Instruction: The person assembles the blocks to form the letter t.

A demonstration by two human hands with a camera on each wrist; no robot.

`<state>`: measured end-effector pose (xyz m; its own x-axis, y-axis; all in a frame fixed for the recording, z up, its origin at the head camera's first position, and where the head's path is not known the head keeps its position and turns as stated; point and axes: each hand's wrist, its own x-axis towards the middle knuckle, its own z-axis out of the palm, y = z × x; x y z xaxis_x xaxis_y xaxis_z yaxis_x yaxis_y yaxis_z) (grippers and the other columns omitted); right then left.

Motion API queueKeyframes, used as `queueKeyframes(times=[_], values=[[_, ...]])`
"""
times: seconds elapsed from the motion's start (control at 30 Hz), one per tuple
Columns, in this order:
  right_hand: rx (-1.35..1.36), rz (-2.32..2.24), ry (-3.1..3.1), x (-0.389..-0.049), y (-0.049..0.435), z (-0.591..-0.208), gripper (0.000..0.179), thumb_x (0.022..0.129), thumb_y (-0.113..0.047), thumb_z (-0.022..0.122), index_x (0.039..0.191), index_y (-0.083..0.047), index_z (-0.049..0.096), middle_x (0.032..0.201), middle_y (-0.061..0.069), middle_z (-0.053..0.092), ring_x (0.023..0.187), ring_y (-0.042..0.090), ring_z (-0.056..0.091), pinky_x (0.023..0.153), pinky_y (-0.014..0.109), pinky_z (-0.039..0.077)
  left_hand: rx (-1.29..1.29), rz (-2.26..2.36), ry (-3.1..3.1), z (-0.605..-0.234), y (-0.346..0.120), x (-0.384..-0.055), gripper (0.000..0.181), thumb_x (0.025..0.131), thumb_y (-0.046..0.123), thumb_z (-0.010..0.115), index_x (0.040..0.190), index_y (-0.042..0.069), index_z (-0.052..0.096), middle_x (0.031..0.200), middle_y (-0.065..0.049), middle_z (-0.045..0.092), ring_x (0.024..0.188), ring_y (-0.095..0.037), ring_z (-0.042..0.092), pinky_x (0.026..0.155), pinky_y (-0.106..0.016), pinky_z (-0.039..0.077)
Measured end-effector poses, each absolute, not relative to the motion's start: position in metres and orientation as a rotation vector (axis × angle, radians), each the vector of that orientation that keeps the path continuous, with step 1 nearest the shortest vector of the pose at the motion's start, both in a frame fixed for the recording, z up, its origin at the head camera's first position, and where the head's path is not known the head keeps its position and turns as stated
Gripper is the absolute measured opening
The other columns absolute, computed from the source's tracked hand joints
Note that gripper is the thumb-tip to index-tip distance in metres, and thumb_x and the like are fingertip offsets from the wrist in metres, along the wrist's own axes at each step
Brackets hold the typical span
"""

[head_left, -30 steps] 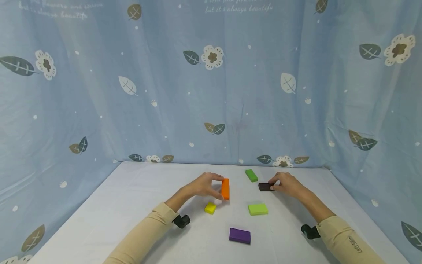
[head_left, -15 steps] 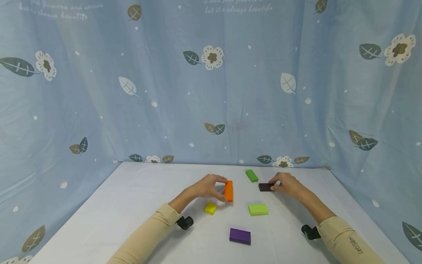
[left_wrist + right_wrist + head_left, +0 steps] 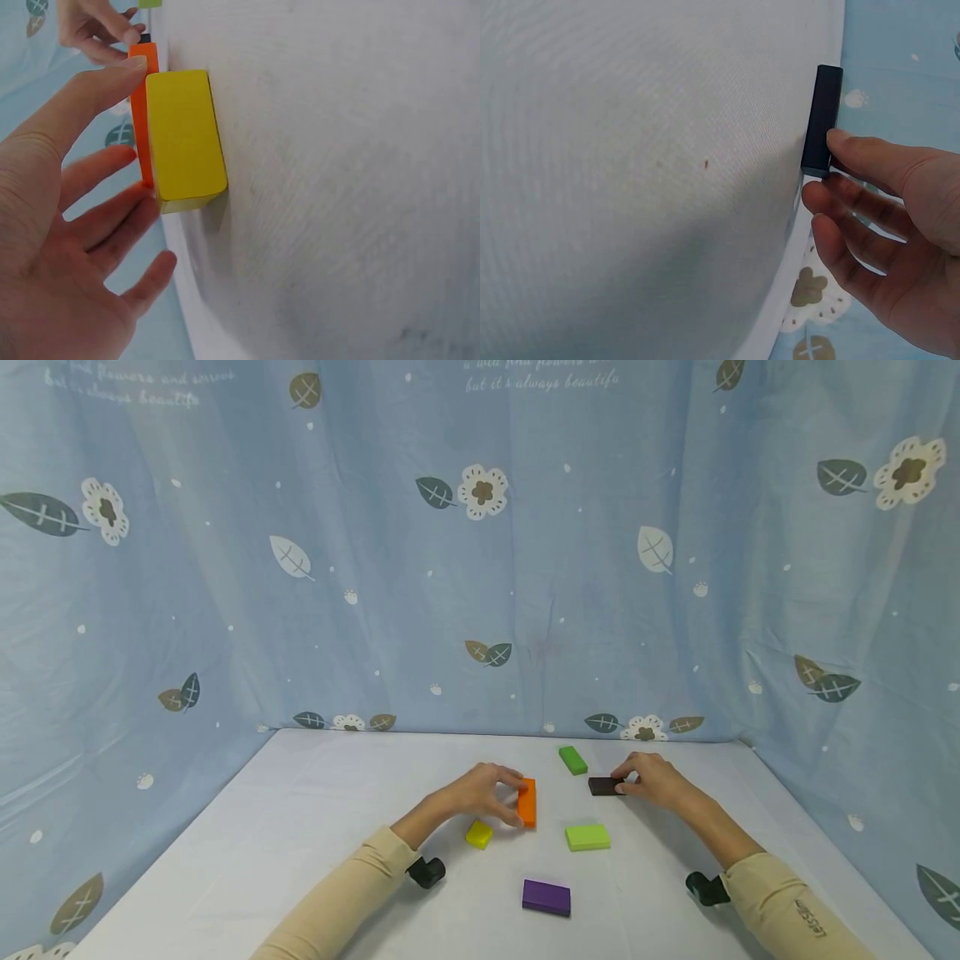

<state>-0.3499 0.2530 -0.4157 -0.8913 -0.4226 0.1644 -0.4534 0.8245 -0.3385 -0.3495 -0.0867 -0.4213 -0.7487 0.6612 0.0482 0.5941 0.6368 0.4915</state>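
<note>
My left hand point(image 3: 480, 792) grips an orange block point(image 3: 528, 803) by its two ends, thumb at the near end and fingers at the far end. In the left wrist view the orange block point(image 3: 140, 120) is partly covered by a yellow block point(image 3: 187, 139) standing nearer the camera. On the right, my right hand point(image 3: 654, 777) pinches the right end of a black block point(image 3: 602, 786) between thumb and fingers. The right wrist view gives the black block point(image 3: 823, 120) from its long side, with the thumb pressed on it and the other fingers loosely bent below.
A green block point(image 3: 573, 760) lies behind, left of the black one. Nearer me are a lime block point(image 3: 587, 837) and a purple block point(image 3: 546, 897). All are on a white-covered table point(image 3: 315, 793), backed by a blue patterned curtain point(image 3: 390, 610).
My left hand has shifted the orange block rightward and slightly nearer to me, away from the yellow block. My right hand and the black block have stayed in place.
</note>
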Motion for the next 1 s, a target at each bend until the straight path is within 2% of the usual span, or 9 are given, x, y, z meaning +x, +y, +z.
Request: queueKeyframes(times=[0.43, 1.0], values=[[0.74, 0.576, -2.893, -0.3495, 0.253, -0.4151, 0.023, 0.084, -0.008, 0.074, 0.105, 0.002, 0.075, 0.097, 0.014, 0.07, 0.088, 0.03, 0.067, 0.07, 0.037, 0.056, 1.067, 0.772, 2.697, -0.4281, -0.0833, -0.3513, 0.054, 0.073, 0.038, 0.086, 0.123, 0.023, 0.071, 0.141, -0.002, 0.059, 0.137, -0.023, 0.047, 0.115, -0.045, 0.036], [0.692, 0.563, -2.92, -0.3523, 0.2537, -0.4186, 0.021, 0.084, -0.008, 0.074, 0.104, -0.001, 0.076, 0.096, 0.01, 0.07, 0.088, 0.026, 0.067, 0.071, 0.038, 0.056, 1.04, 0.761, 2.712, -0.4283, -0.08, -0.3493, 0.052, 0.072, 0.039, 0.086, 0.121, 0.025, 0.072, 0.142, -0.001, 0.058, 0.138, -0.024, 0.046, 0.117, -0.05, 0.03]])
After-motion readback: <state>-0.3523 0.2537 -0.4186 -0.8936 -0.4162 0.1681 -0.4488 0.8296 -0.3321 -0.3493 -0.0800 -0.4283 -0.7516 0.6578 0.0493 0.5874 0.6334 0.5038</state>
